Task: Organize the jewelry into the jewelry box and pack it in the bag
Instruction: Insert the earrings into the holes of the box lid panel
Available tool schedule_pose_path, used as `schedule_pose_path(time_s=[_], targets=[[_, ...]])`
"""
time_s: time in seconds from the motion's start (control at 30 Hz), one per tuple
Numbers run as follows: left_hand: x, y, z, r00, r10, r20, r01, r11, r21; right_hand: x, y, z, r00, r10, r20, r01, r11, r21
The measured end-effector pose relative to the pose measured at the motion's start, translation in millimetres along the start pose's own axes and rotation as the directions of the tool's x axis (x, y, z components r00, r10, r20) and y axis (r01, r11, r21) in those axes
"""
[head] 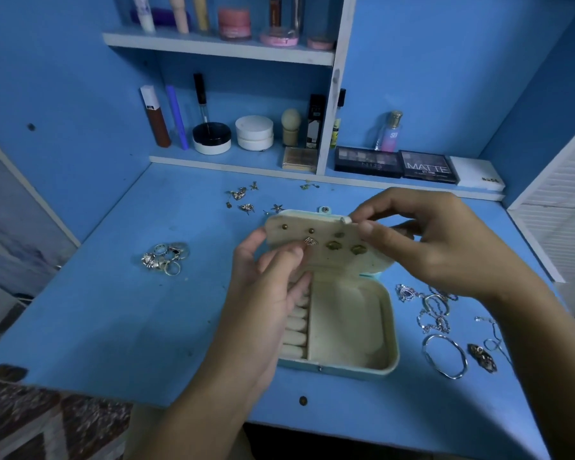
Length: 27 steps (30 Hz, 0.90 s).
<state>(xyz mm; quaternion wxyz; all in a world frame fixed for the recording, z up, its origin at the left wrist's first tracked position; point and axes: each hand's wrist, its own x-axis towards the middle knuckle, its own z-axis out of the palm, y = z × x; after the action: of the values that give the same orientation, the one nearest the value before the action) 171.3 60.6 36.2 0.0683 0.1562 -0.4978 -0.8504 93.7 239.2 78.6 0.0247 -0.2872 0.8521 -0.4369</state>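
Seating earring [310,241] on box [387,330] flap: we pinch it w/ left hand [266,277], right hand [422,237] pinches flap edge; push post straight.

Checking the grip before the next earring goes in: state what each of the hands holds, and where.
Left hand pinches a silver fan-shaped earring against the earring panel of the jewelry box. Right hand pinches that panel's top right edge.

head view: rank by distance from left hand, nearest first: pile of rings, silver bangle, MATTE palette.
From the left hand:
1. Pile of rings, on the desk just to its left.
2. Silver bangle, on the desk to its right, past the jewelry box.
3. MATTE palette, at the back right on the ledge.
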Motion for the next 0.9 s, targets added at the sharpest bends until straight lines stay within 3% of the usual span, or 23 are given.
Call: schedule_pose_path(time_s=[0.23,0.4,0.57,0.9], targets=[[26,10,-12,0.999,0.050,0.007,-0.049,0.935,0.352,22,29,3,0.991,0.037,-0.132,-0.036,0.999,0.008],[54,15,-19,0.966,0.255,0.045,-0.199,0.624,0.756,41,51,10,0.975,0.126,-0.183,-0.115,0.991,0.070],[96,6,-29,0.902,0.410,0.138,-0.334,0.458,0.824,57,74,20,0.949,0.244,-0.201,-0.228,0.968,0.102],[140,-15,-30,0.892,0.370,0.259,-0.402,0.388,0.830,61,89,39,0.931,0.302,-0.203,-0.301,0.953,0.035]])
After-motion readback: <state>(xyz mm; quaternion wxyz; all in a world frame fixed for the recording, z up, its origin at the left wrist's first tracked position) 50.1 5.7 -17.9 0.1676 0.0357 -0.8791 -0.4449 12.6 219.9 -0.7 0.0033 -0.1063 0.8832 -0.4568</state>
